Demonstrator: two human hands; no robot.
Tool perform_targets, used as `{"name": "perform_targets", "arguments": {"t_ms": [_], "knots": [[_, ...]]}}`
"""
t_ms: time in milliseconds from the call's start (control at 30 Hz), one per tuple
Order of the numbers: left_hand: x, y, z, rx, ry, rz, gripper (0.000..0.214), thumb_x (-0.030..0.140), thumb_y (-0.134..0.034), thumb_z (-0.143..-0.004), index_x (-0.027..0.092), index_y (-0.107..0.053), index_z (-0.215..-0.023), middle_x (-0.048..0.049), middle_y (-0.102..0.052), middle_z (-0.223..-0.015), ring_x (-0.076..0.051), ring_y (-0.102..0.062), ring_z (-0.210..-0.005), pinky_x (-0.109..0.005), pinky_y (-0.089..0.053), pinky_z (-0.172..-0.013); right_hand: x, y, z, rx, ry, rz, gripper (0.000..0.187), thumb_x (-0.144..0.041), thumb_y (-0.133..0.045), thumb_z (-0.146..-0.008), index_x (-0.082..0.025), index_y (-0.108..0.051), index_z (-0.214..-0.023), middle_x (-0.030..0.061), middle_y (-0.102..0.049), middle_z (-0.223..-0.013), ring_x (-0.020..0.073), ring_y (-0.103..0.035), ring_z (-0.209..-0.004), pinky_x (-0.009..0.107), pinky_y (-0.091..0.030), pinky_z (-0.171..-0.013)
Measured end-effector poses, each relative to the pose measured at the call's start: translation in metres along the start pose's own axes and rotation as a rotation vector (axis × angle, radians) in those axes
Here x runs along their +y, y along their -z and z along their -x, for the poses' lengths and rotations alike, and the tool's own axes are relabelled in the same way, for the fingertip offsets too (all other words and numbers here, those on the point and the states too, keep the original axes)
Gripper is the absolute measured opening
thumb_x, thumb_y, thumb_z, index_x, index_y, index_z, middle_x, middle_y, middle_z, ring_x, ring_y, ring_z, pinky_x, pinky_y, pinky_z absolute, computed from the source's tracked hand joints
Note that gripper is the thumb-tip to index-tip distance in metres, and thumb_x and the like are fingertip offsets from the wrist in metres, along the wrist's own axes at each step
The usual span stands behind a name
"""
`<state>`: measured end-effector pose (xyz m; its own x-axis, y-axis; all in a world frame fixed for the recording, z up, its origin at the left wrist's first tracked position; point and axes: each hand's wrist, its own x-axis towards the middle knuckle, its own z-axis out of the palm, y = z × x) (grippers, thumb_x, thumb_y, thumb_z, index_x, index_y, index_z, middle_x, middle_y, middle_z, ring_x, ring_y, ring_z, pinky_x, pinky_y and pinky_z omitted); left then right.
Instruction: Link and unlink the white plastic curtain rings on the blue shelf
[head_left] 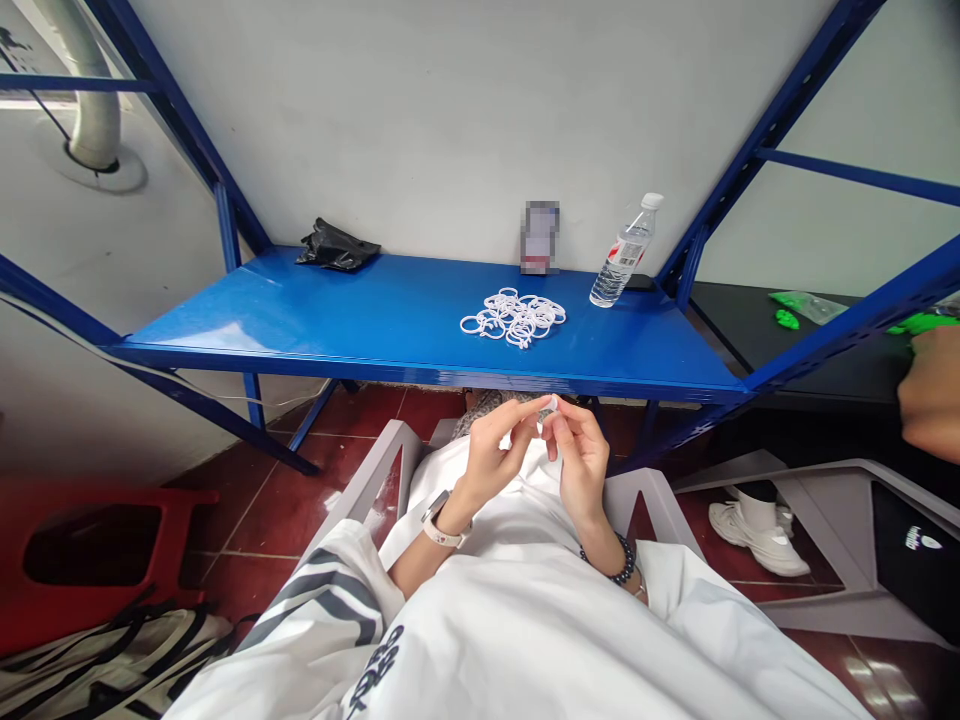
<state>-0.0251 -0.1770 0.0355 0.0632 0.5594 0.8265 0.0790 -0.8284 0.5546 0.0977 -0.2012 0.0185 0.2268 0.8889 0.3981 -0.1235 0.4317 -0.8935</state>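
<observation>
Over my lap, just in front of the table edge, my left hand (496,448) and my right hand (580,452) meet at the fingertips. Pinched between them is a small white piece (553,404); the fingers cover most of it, so its full shape is hidden. Both hands are closed on it. Beyond them on the blue table (390,310) lies a loose pile of thin white loops (517,316), tangled together, with small knots or joints on some. Neither hand touches the pile.
A clear water bottle (624,255) stands on the table's right, beside a dark flat object (640,283). A blurred phone-like item (540,238) leans on the wall. A black plastic bag (337,246) lies back left. At far right are another person's arm (930,390) and bright green pieces (787,318).
</observation>
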Motion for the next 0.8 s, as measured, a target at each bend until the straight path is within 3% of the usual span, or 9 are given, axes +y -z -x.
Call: {"name": "perform_targets", "arguments": {"t_ms": [233, 400, 800], "knots": [[0.0008, -0.0051, 0.0027, 0.032, 0.05, 0.019, 0.027, 0.018, -0.054, -0.099, 0.019, -0.068, -0.122, -0.0027, -0.069, -0.077, -0.007, -0.054, -0.052, -0.017, -0.044, -0.05, 0.0008, -0.0002, -0.0006, 0.018, -0.025, 0.009, 0.024, -0.044, -0.063, -0.093, -0.026, -0.069, -0.108, -0.0029, -0.058, -0.067, 0.0107, -0.047, -0.054, 0.026, -0.04, -0.052], [-0.0012, -0.0044, 0.0027, 0.035, 0.009, -0.006, 0.03, 0.014, -0.054, -0.098, 0.02, -0.069, -0.123, 0.0024, -0.059, -0.064, -0.007, -0.048, -0.051, -0.018, -0.041, -0.052, 0.0001, -0.0012, -0.001, 0.021, -0.012, -0.004, 0.022, -0.042, -0.064, -0.092, -0.027, -0.071, -0.108, -0.0023, -0.059, -0.069, 0.0107, -0.048, -0.055, 0.025, -0.039, -0.05], [-0.0021, -0.0009, 0.0026, -0.012, -0.053, -0.028, 0.039, 0.011, -0.05, -0.098, 0.023, -0.063, -0.133, 0.0031, -0.054, -0.066, -0.008, -0.049, -0.056, -0.018, -0.04, -0.053, -0.0015, -0.001, -0.0017, 0.028, -0.023, 0.03, 0.024, -0.045, -0.065, -0.091, -0.025, -0.071, -0.102, -0.0023, -0.06, -0.068, 0.0101, -0.046, -0.051, 0.026, -0.04, -0.05]]}}
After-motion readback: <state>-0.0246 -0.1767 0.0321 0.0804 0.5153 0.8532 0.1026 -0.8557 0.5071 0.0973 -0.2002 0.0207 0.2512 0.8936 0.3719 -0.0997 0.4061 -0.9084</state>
